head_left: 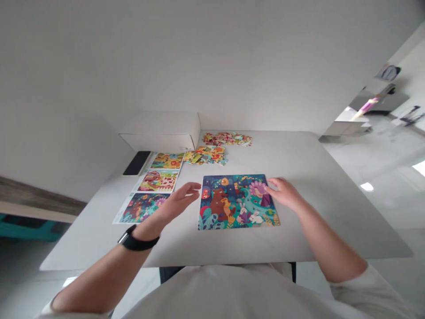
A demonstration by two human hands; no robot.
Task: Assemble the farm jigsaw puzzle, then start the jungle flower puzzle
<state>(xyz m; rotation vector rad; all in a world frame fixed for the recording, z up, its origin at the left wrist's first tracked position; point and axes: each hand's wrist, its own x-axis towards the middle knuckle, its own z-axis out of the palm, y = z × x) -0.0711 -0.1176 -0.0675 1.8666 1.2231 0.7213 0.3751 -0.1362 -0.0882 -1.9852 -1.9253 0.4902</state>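
Observation:
A jigsaw puzzle (pixel 241 202) with a dark-blue forest scene of animals lies flat on the table before me, its pieces joined into a rectangle. Just off its left edge is my left hand (pixel 182 197), fingers loosely bent and apart, holding nothing. My right hand (pixel 283 191) is open at the puzzle's upper right corner, fingertips over or against the edge; whether they touch it I cannot tell. Left of the puzzle lies a printed picture sheet (pixel 139 188) with three scenes. Its lowest scene matches the puzzle, and my left forearm crosses near it.
Behind the sheet, a white box (pixel 162 133) stands against the wall. Two heaps of loose puzzle pieces, a nearer one (pixel 207 155) and a farther one (pixel 227 138), lie to its right. A black phone-like slab (pixel 137 163) rests by the sheet on the white table (pixel 332 199).

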